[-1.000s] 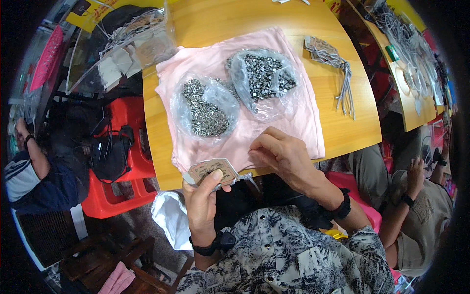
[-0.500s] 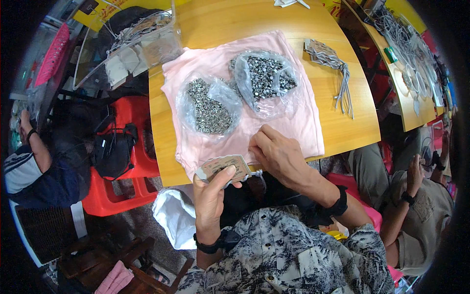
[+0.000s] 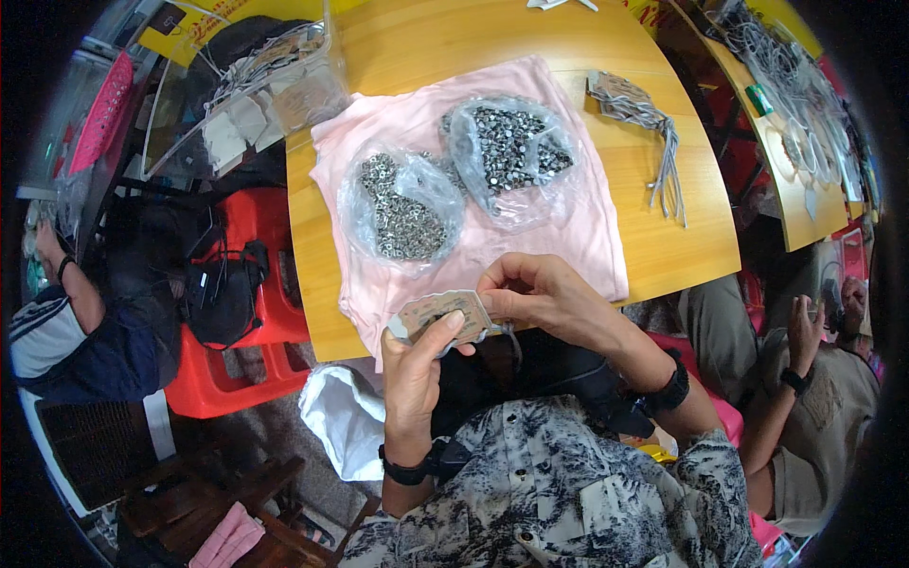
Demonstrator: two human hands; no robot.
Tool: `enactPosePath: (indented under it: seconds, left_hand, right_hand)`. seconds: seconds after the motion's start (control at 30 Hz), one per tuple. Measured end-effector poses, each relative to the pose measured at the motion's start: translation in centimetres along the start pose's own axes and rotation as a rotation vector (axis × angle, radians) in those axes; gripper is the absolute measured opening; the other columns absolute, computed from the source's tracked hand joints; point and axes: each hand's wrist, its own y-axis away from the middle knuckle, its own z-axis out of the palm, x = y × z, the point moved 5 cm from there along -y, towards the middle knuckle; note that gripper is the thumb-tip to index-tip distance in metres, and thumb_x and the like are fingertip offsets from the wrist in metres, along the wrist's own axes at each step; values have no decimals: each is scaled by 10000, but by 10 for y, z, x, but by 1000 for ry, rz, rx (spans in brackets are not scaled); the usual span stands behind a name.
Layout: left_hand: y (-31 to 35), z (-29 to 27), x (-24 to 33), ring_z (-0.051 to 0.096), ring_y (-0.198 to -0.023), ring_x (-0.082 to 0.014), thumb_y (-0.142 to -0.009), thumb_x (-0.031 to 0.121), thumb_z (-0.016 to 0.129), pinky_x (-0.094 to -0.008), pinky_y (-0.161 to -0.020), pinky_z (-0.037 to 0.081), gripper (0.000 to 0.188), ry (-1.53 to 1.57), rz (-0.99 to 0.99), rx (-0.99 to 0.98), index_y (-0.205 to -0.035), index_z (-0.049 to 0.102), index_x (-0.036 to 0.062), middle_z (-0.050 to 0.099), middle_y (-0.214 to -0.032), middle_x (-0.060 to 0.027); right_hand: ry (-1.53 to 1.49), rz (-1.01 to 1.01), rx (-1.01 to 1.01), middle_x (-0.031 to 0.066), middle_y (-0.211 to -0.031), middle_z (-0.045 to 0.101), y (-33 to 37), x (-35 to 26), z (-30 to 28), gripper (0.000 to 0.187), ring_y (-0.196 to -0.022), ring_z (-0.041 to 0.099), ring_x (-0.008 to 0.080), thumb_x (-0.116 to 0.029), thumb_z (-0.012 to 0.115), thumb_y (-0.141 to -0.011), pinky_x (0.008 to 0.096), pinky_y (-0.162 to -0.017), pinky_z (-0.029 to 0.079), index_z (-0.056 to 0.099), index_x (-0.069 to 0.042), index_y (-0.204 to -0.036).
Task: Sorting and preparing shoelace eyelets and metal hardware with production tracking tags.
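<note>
A brown cardboard tag (image 3: pixel 426 309) with a pale, wavy edge, perhaps one of a small stack, is held in my left hand (image 3: pixel 414 379), thumb across its printed face. My right hand (image 3: pixel 554 301) pinches at the tag's right edge; whatever lies between its thumb and forefinger is too small to make out. A grey cord (image 3: pixel 515 348) dangles below the tag. Just beyond my hands, on a pink cloth (image 3: pixel 598 222), lie two open clear plastic bags. The left bag (image 3: pixel 412 227) holds small silvery metal rings, and the right bag (image 3: pixel 521 151) holds dark, shiny metal caps.
The wooden table (image 3: pixel 417 57) carries a bundle of corded tags (image 3: pixel 630 104) at right. A clear bin (image 3: pixel 204 123) of tags stands at the far left, above a red stool (image 3: pixel 256 222). One person sits at each side; more cords lie on another table (image 3: pixel 805 213).
My right hand has come down from over the cloth's near edge to the tag, and its fingers now meet the tag's right edge. The left hand keeps its hold on the tag.
</note>
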Motion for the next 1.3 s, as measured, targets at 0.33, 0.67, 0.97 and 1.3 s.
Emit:
enactPosePath:
  seconds: [0.33, 0.67, 0.97, 1.3]
  left_hand:
    - [0, 3, 1, 657, -744, -154, -830, 38, 654, -247, -566, 524, 178, 1, 30, 13, -988, 638, -43, 681, -870, -105]
    - [5, 9, 2, 651, -724, -148, -835, 7, 637, -244, -547, 527, 151, -138, 167, 91, -977, 629, -43, 675, -868, -108]
    - [3, 7, 0, 651, -748, -143, -852, 27, 652, -242, -583, 543, 173, -89, 137, 36, -1005, 640, -52, 676, -877, -100]
    - [3, 7, 0, 654, -758, -148, -850, 22, 646, -237, -574, 542, 173, -71, 134, 46, -1007, 640, -51, 679, -892, -106]
  right_hand:
    - [-97, 71, 20, -5, -841, 615, 5, 1, 4, 225, -733, 548, 50, -214, 592, -931, 194, -628, 444, 613, 5, -975]
    - [-112, 112, 148, 19, -877, 622, 11, -3, 9, 232, -794, 555, 68, -207, 582, -934, 216, -699, 464, 617, 21, -962]
    - [-112, 160, 143, 25, -911, 627, 15, -5, 9, 237, -817, 568, 74, -190, 601, -916, 215, -727, 471, 605, 25, -1016]
    - [-134, 94, 163, 36, -943, 644, 15, 2, 9, 234, -841, 593, 78, -152, 655, -887, 219, -750, 489, 617, 31, -1028]
